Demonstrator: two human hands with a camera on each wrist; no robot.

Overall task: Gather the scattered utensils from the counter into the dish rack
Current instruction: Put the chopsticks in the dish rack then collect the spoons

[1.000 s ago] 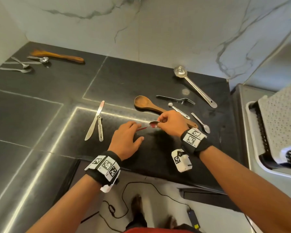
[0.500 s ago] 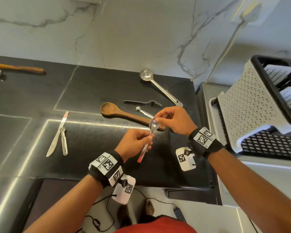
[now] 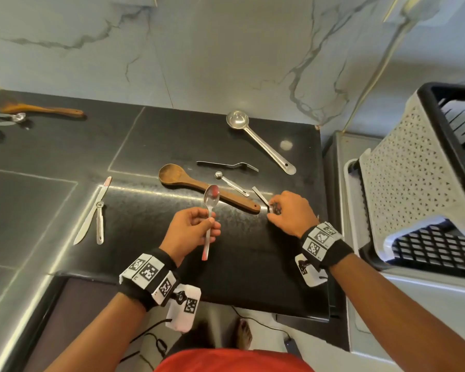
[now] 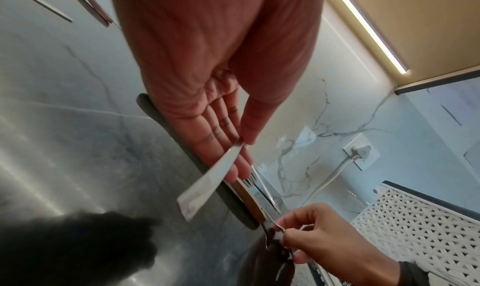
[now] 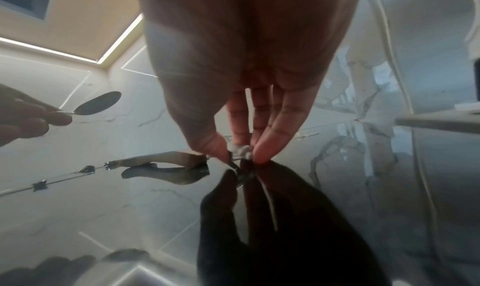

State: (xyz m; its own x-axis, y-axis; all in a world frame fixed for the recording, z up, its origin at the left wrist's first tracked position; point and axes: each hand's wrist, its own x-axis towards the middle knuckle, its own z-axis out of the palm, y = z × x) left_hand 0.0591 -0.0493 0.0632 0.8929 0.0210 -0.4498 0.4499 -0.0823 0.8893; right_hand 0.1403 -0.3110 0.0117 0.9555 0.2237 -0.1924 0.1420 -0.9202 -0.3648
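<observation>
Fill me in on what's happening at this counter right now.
A person is collecting utensils off the black counter to put in the dish rack at the right. The left hand holds a steel spoon upright by its handle. The right hand is down at the counter pinching a second small spoon by its bowl. A wooden spoon, fork, ladle, knife and others still lie loose.
</observation>
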